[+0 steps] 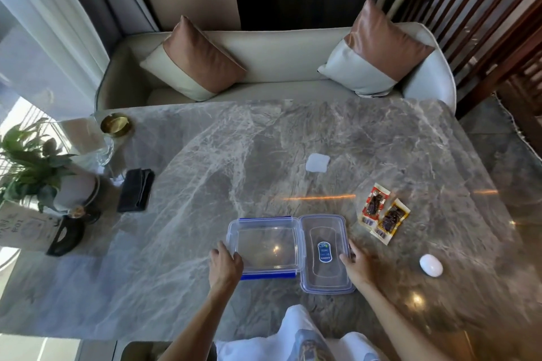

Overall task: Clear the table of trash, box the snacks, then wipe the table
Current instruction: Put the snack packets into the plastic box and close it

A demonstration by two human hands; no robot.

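A clear plastic box [267, 246] with blue clips sits open near the front of the grey marble table [234, 155]. Its clear lid [325, 252], with a blue label, lies flat on the table right of the box, touching it. My left hand [225, 265] grips the box's left front corner. My right hand [359, 264] rests on the lid's right edge. Two snack packets, one red [374, 204] and one yellow [391, 220], lie side by side to the right, behind the lid. A crumpled white tissue [317, 162] lies further back. A folded dark cloth [136, 190] lies at the left.
A small white oval object [430, 265] lies at the right. A potted plant [35, 167], a gold ashtray [115, 124], a glass [104, 149] and a sign card [26, 226] crowd the left edge. A sofa [278, 56] with two cushions stands behind the table.
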